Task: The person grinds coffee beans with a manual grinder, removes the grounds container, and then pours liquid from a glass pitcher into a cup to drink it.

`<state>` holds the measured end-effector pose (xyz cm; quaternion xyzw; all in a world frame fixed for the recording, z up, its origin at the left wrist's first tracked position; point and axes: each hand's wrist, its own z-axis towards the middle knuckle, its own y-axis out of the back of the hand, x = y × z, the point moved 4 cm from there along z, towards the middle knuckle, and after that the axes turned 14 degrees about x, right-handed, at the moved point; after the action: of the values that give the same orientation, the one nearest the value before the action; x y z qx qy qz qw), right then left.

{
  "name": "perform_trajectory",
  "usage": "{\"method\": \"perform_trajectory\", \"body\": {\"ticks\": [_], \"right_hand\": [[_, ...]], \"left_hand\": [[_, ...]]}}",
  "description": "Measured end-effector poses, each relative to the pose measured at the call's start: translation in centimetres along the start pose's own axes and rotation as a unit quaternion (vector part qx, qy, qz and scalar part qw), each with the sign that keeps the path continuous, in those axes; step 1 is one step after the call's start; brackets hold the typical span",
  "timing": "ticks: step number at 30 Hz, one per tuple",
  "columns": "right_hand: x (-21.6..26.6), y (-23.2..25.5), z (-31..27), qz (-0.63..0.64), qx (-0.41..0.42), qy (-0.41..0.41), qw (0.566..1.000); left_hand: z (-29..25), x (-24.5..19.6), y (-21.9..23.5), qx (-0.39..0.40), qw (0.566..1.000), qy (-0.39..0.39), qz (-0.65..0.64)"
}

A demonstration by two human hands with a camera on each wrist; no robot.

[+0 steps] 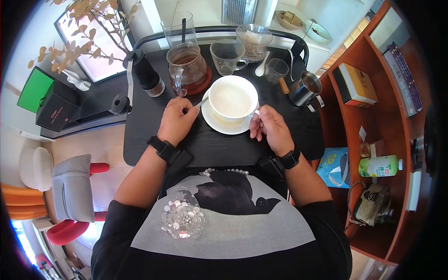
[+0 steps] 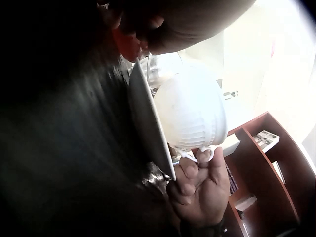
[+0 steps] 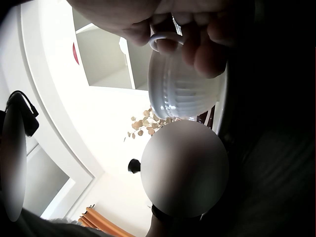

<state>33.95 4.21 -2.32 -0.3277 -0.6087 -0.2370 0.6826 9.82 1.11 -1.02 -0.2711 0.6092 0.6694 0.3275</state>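
A white ribbed cup [image 1: 233,96] with a pale milky drink is over a white saucer [image 1: 219,127]. My right hand [image 1: 274,129] grips the cup's handle, one finger through its loop, as the right wrist view also shows. To the left of the saucer, my left hand [image 1: 176,120] has its fingers curled and pinches the thin metal handle of what looks like a spoon [image 1: 202,101]; its far end is hidden behind the cup. In the left wrist view the cup [image 2: 190,111] stands close over the saucer [image 2: 148,118].
Behind the cup are a glass pot [image 1: 189,70] of brown liquid, a glass cup [image 1: 226,56], a dripper [image 1: 254,39], a white spoon [image 1: 262,64] and a metal pitcher [image 1: 305,88]. A black grinder [image 1: 144,70] stands at left; a wooden shelf [image 1: 336,112] borders the right.
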Motion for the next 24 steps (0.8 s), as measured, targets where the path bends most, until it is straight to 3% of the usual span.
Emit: {"method": "perform_trajectory", "body": {"ticks": [4,11,16,24], "right_hand": [[0.1,0.0,0.0,-0.025,-0.006,-0.018,1.000],[0.3,0.2,-0.2,-0.068,-0.014,-0.016,0.997],[0.3,0.4,-0.4,-0.057,-0.052,-0.003,0.997],[0.0,0.7,-0.4,-0.052,-0.056,0.001,0.997]], "left_hand": [[0.1,-0.2,-0.2,-0.008,0.999,-0.033,0.035],[-0.2,-0.4,0.0,-0.004,0.999,-0.017,0.028],[-1.0,-0.7,0.5,0.033,0.998,-0.038,0.032],[-3.4,2.0,3.6,0.029,0.999,0.005,-0.022]]}}
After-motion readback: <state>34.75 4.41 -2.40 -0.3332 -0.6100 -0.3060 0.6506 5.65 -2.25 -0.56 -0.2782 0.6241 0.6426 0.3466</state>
